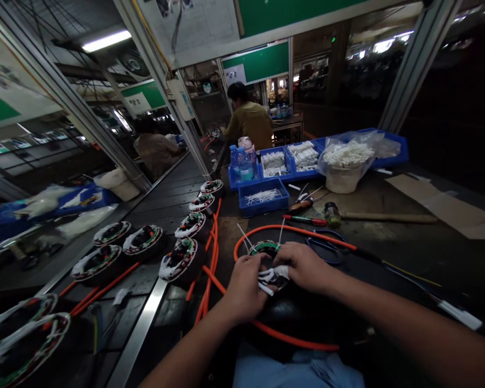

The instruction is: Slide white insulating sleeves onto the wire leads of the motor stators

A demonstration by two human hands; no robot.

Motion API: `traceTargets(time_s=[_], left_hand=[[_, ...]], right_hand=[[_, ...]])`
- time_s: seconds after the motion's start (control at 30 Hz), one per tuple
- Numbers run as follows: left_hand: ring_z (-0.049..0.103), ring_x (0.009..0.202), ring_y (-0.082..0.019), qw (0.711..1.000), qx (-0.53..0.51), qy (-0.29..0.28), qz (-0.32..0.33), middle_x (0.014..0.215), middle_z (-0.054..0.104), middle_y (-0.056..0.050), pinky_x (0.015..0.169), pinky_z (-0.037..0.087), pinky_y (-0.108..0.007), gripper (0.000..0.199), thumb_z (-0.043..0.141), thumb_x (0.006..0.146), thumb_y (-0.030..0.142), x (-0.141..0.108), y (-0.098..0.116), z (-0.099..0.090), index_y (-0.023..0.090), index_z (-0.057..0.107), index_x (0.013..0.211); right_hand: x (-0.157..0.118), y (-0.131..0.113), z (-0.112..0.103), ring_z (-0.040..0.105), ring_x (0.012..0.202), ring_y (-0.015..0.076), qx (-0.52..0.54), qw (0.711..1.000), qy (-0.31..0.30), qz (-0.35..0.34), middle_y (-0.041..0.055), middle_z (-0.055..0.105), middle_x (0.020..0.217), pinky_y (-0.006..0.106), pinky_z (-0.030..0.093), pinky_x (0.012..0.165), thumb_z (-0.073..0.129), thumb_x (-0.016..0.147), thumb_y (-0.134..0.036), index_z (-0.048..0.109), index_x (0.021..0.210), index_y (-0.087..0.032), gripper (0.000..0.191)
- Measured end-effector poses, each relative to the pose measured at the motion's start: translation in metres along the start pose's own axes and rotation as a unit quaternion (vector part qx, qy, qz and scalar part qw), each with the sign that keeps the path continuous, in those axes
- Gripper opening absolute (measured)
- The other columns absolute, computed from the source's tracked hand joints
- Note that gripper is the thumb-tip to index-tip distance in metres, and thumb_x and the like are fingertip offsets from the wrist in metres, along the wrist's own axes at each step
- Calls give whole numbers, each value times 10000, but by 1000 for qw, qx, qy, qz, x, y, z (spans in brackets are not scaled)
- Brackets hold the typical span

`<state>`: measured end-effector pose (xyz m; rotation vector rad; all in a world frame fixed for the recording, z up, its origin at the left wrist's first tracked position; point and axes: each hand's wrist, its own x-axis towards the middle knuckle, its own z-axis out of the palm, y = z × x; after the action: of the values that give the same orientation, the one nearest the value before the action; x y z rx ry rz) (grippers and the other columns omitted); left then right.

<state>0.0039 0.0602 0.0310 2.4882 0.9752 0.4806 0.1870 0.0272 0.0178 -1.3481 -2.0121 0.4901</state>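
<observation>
In front of me on the bench sits a motor stator (267, 248), a ring with green and white windings. Two white cable ties (244, 237) stick up from its far rim. My left hand (247, 284) has its fingers closed around the left side of the ring. Across from it, my right hand (307, 268) is closed at the right side, beside white-wrapped leads (272, 276). A short white sleeve (265, 289) pokes out near my left fingers. Both sets of fingertips are partly hidden inside the ring. An orange cable (291, 229) loops around the stator and my hands.
More stators (180, 258) with orange cables line the left. Behind the work are a blue bin of cable ties (263, 198), bins of white sleeves (303, 156), a tub in a plastic bag (341, 178), a hammer (388, 217), pliers (325, 248) and a red marker (305, 220). A co-worker (250, 124) sits beyond.
</observation>
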Motion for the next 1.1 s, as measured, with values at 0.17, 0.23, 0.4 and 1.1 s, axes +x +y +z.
traceTargets(time_s=[0.17, 0.23, 0.4, 1.1], left_hand=[[533, 981, -239, 994, 51, 26, 94, 1022, 613, -58, 900, 390, -410, 583, 693, 624, 307, -8, -14, 2, 201, 476, 1154], [526, 965, -261, 985, 99, 64, 126, 987, 616, -76, 924, 354, -454, 495, 677, 628, 407, -10, -18, 11, 189, 540, 1051], [505, 829, -267, 975, 165, 122, 88, 759, 574, -76, 833, 367, -461, 308, 609, 639, 459, -8, -16, 31, 184, 575, 773], [506, 960, -225, 980, 51, 22, 193, 1007, 631, -96, 864, 384, -417, 381, 475, 865, 320, -11, -44, 6, 171, 505, 1214]], right_hand=[[-4, 4, -4, 546, 752, 141, -6, 1000, -9, -6, 13, 633, 762, 234, 390, 699, 519, 631, 7, 672, 803, -184, 299], [-10, 1, -3, 541, 779, 153, -41, 999, -12, -23, 23, 631, 785, 247, 386, 707, 529, 673, -16, 670, 848, -191, 285], [-17, -13, 8, 517, 741, 168, -146, 985, -35, -83, 45, 622, 775, 281, 373, 676, 506, 818, -120, 653, 895, -185, 178], [1, -31, -8, 618, 714, 189, -225, 965, -70, 111, 63, 686, 775, 249, 340, 566, 486, 742, -155, 661, 764, -189, 179]])
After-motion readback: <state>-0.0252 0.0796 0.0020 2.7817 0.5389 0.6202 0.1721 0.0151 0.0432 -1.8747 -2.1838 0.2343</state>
